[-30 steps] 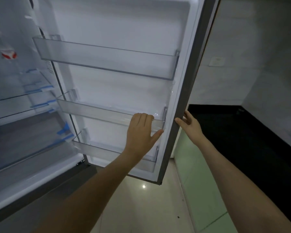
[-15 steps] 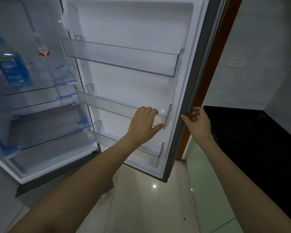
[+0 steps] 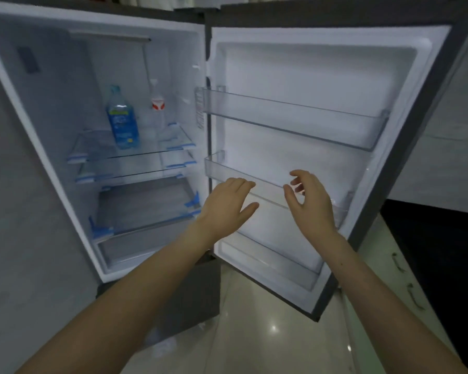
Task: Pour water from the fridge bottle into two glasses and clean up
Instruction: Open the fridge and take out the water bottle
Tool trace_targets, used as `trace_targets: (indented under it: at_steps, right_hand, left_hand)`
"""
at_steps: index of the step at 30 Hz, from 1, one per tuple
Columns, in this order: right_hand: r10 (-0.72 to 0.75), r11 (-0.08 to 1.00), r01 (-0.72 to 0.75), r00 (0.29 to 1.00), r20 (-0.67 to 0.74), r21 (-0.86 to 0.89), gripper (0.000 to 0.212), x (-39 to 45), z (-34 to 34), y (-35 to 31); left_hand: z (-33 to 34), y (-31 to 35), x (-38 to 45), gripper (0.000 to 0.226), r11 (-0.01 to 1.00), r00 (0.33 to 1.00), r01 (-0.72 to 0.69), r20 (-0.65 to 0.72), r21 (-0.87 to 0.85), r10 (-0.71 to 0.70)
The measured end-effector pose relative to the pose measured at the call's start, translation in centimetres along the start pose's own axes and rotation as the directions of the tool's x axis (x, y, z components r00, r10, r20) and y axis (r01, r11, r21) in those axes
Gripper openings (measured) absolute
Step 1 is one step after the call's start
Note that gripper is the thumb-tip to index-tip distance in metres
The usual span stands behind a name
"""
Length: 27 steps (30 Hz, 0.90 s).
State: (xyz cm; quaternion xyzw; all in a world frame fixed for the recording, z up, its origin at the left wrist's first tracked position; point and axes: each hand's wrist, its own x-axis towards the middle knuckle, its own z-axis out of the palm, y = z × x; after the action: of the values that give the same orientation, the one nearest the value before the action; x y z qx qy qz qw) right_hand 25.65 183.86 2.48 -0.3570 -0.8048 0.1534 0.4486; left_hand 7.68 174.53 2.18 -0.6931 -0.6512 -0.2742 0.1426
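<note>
The fridge (image 3: 52,147) stands wide open. A clear water bottle with a blue label and blue cap (image 3: 121,120) stands upright on the top glass shelf (image 3: 157,151) inside. A second clear bottle with a red label (image 3: 157,106) stands behind it to the right. My left hand (image 3: 227,203) hovers with fingers straight in front of the middle door rack (image 3: 254,182), holding nothing. My right hand (image 3: 310,201) is in the air beside it, fingers loosely curled and empty. Both hands are well to the right of the bottles.
The fridge door (image 3: 322,109) swings out to the right with three clear racks, all bare. Lower glass shelves and a drawer (image 3: 143,209) sit below the bottles. A dark countertop (image 3: 438,252) lies at the right; pale tiled floor (image 3: 268,333) is below.
My right hand has let go of the door's edge and moved left in front of the door racks. My left hand lifted off the middle rack. The view swung left, showing the fridge interior.
</note>
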Motion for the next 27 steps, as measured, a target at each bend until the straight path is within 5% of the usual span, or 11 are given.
trace_targets:
  at_steps: [7,11,19,27]
  right_hand:
    - [-0.316,0.945,0.328,0.925,0.212,-0.022,0.041,-0.7,10.8,-7.4]
    - [-0.386,0.917,0.398,0.873,0.297,0.021,0.040,-1.8,16.8,-10.9]
    - [-0.319,0.942,0.331,0.848,0.424,0.046,0.045,-3.5,24.2,-14.7]
    - [-0.324,0.945,0.310,0.857,0.401,0.102,0.040,1.4,28.5,-14.1]
  left_hand:
    - [-6.6,-11.0,-8.0,0.051,0.975,0.980,0.196,0.005,0.104,-0.198]
    - [-8.9,-16.2,-12.6,0.054,0.944,0.954,0.292,0.030,0.157,-0.300]
    - [-9.9,-22.9,-18.9,0.057,0.871,0.870,0.475,0.084,0.127,-0.486]
    - [-8.4,-27.7,-15.2,0.055,0.835,0.834,0.550,0.055,0.011,-0.550]
